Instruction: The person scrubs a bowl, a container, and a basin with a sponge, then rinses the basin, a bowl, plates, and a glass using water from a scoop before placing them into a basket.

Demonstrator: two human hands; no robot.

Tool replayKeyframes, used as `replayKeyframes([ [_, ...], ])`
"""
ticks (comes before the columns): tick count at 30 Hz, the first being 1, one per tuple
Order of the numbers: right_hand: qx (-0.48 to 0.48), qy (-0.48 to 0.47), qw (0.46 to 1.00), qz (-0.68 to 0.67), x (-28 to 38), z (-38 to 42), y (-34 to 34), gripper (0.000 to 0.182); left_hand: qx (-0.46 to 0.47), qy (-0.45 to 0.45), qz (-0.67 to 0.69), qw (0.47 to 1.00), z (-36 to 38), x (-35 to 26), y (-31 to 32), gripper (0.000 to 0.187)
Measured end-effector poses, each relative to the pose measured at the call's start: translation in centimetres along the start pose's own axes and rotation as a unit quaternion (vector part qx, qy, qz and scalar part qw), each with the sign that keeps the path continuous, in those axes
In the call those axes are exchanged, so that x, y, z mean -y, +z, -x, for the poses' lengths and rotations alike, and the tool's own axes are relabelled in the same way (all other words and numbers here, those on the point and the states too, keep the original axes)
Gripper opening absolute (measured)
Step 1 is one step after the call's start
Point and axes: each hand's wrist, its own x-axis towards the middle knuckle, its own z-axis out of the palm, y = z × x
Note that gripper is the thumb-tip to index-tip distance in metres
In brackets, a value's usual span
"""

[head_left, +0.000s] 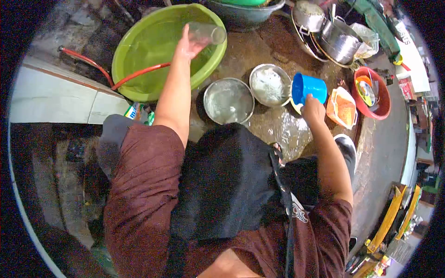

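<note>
My left hand [189, 45] is closed round a clear glass [206, 34], which lies tilted on its side over the large green tub [121, 69]. My right hand [313, 109] grips a blue plastic mug [311, 89], with its wide mouth turned to the left. Between my arms stand two round metal bowls on the wet floor. The nearer bowl [227, 103] contains cloudy water, and the farther bowl [270, 85] has white suds in it. Right of the mug is an orange container [343, 110] with a pale rim.
A red hose [139, 73] runs over the green tub's edge. Metal pots [340, 42] are stacked at the back right, near a red basin [381, 104] holding small items. A dark basin [248, 16] stands at the back. A low white-tiled ledge [60, 99] lies to the left.
</note>
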Motion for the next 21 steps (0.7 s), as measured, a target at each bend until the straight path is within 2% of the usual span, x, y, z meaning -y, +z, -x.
replayKeyframes([
  [1, -0.011, 0.004, 1.000, 0.009, 0.1, -0.4, -0.2, 0.012, -0.132, -0.003, 0.037, 0.991, -0.4, -0.6, -1.2, 0.059],
  [2, -0.020, 0.008, 1.000, 0.019, 0.1, -0.7, -0.3, 0.012, -0.130, 0.007, 0.041, 0.991, -0.6, -1.0, -2.6, 0.059],
  [4, -0.062, -0.028, 0.997, 0.030, 0.0, -1.6, -0.3, 0.014, -0.194, -0.029, 0.075, 0.978, -1.5, -0.7, -5.5, 0.059],
  [5, -0.068, -0.004, 0.997, 0.026, 0.5, -2.0, -0.6, 0.015, -0.193, -0.026, 0.082, 0.977, -1.8, -0.3, -6.4, 0.059],
  [7, -0.082, 0.019, 0.996, 0.012, 1.6, -2.6, -1.7, 0.020, -0.203, 0.033, 0.093, 0.974, -2.4, 0.8, -8.0, 0.068],
  [8, -0.092, -0.012, 0.996, 0.009, 2.2, -2.6, -2.5, 0.020, -0.203, 0.035, 0.101, 0.973, -3.3, 1.4, -9.7, 0.068],
  [10, -0.070, -0.011, 0.997, 0.035, 4.4, -3.5, -3.9, 0.021, -0.278, 0.033, 0.097, 0.955, -7.1, 3.0, -14.9, 0.055],
  [11, -0.105, -0.045, 0.993, 0.039, 4.9, -4.4, -3.4, 0.023, -0.279, 0.034, 0.106, 0.954, -7.2, 3.4, -15.1, 0.055],
  [12, -0.146, -0.074, 0.986, 0.013, 6.3, -4.7, -3.7, 0.020, -0.320, 0.050, 0.061, 0.944, -6.9, 3.9, -15.3, 0.056],
  [14, -0.150, -0.088, 0.985, -0.009, 10.3, -6.3, -4.4, 0.019, -0.402, 0.069, -0.036, 0.912, -6.4, 4.6, -15.3, 0.058],
  [16, -0.141, -0.147, 0.978, -0.037, 14.3, -7.7, -4.7, 0.018, -0.447, 0.073, -0.084, 0.888, -6.1, 4.6, -15.2, 0.055],
  [20, -0.158, -0.286, 0.919, -0.220, 22.5, -10.2, -3.4, 0.012, -0.487, 0.065, -0.109, 0.864, -6.0, 4.8, -14.6, 0.051],
  [21, -0.113, -0.273, 0.935, -0.197, 24.6, -11.1, -2.6, 0.015, -0.493, 0.062, -0.112, 0.861, -6.0, 4.8, -14.5, 0.049],
])
